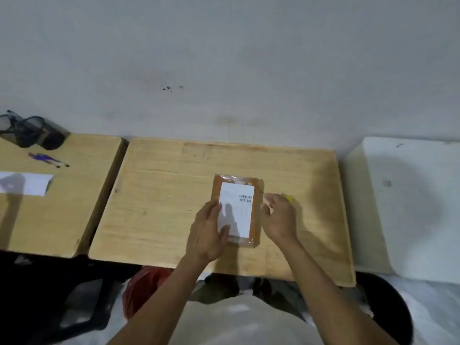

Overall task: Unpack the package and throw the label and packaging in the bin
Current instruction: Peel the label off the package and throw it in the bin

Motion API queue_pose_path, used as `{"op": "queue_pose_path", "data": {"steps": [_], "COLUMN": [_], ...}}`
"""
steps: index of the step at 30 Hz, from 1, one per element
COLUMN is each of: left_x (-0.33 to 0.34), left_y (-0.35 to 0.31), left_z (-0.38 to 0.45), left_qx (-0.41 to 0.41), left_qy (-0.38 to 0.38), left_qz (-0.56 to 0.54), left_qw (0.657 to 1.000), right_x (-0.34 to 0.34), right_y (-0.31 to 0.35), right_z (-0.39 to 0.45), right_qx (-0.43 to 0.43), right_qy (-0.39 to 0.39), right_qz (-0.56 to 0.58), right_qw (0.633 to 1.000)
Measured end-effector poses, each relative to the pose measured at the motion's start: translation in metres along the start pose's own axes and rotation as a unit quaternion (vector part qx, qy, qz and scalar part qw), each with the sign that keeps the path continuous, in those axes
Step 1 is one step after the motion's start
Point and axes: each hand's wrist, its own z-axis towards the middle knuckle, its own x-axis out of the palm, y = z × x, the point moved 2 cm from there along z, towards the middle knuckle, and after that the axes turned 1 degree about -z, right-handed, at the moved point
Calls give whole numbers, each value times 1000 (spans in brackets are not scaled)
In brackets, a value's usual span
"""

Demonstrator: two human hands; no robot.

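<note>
A flat brown package wrapped in clear plastic lies in the middle of the wooden table. A white label with barcodes covers most of its top. My left hand lies on the package's near left side, thumb on the label, holding it down. My right hand hovers at the package's right edge, fingers loosely curled and apart. A small yellow thing peeks out past its knuckles, mostly hidden.
A second wooden table to the left carries a white paper, a purple pen and dark mesh holders. A white unit stands to the right. A red bag and a black round container sit below the table edge.
</note>
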Motion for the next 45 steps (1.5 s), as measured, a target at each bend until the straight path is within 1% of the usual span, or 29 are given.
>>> {"op": "queue_pose_path", "data": {"steps": [3,5,7,10,14,16,18,20,27,31,35,39,42,45], "left_x": [6,16,25,32,39,41,44,46,48,47,48,49,50,48], "left_y": [11,21,25,26,24,25,28,29,27,26,26,27,27,26], "left_z": [20,32,41,45,48,47,47,47,48,48,49,48,48,48], "left_qx": [17,12,1,-19,-28,-15,9,14,-12,-11,-8,0,1,3], "left_qy": [10,30,34,45,38,25,13,12,21,21,19,11,10,5], "left_qz": [34,59,58,32,2,-7,-1,7,25,30,31,27,31,30], "left_qw": [999,998,998,998,999,1000,1000,1000,999,999,999,1000,999,1000], "right_x": [12,22,29,40,52,53,52,52,55,56,55,57,56,57], "right_y": [3,4,7,8,4,8,13,16,11,15,19,24,25,23], "right_z": [13,21,29,35,43,43,44,44,45,49,57,60,57,52], "right_qx": [12,28,21,7,23,49,62,69,64,52,44,16,16,-5], "right_qy": [-7,-8,-17,-7,7,2,-12,-19,-45,-58,-36,17,34,50], "right_qz": [-26,-46,-78,-128,-130,-115,-106,-99,-129,-176,-227,-311,-309,-294], "right_qw": [1000,999,997,992,991,992,992,993,989,981,972,950,950,954]}}
